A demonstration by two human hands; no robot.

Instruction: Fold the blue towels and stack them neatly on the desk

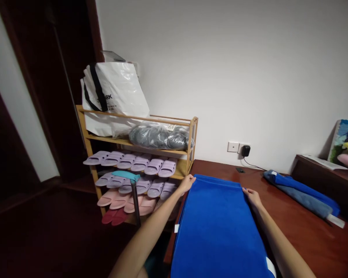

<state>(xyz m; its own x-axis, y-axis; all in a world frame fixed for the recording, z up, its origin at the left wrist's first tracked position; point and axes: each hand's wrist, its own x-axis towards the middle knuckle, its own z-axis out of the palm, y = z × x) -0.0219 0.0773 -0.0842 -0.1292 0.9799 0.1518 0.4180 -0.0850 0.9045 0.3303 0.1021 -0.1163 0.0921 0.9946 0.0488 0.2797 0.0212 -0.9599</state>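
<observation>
Left hand [187, 183], right hand [252, 197] — seemingly pinching cloth [217, 227]

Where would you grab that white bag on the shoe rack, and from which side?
Probably by the black straps, reaching from the front: they hang loose-looking down the near face of the white bag, while the wall limits access behind.

Wooden shoe rack [87, 139] with lilac plastic slippers [131, 160], glossy white bag [121, 88] on top, black plug adapter [245, 151] in white wall socket [233, 147]
</observation>
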